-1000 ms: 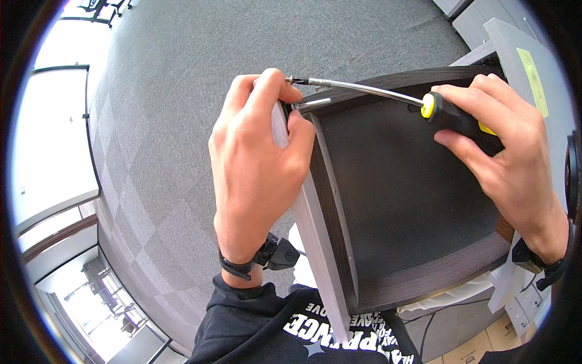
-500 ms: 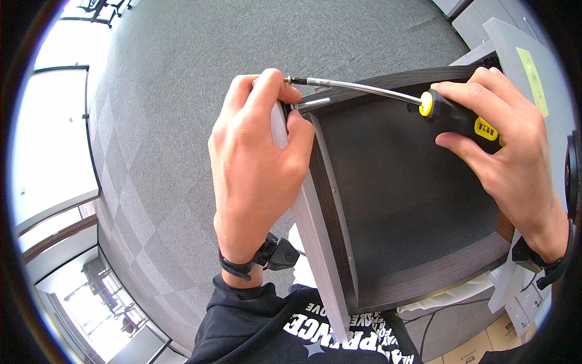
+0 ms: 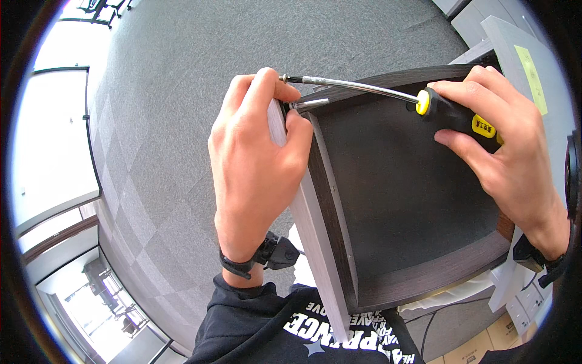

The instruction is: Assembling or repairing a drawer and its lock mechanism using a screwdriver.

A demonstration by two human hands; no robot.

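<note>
My right hand [image 3: 512,139] is wrapped round the black and yellow handle of a screwdriver [image 3: 370,90]. Its long metal shaft runs leftward across the drawer's far side. At the tip, beside my left index finger, is a small metal screw [image 3: 284,79]. With fingers and thumb, my left hand [image 3: 257,151] grips the far end of the light grey drawer front [image 3: 321,249]. A silver metal rod [image 3: 315,103] sticks out to the right between that thumb and index finger; its base is partly hidden. The dark drawer [image 3: 418,294] stands pulled out, its bottom panel black.
A grey cabinet side [image 3: 515,48] with a yellow paper strip [image 3: 530,79] rises at the right. Grey carpet [image 3: 182,91] spreads beyond and to the left. Cardboard boxes [image 3: 470,352] and a black cable [image 3: 430,321] lie low at the right, below the drawer.
The screwdriver and my right hand have shifted very slightly to the left. My left hand keeps its grip almost unmoved on the drawer front.
</note>
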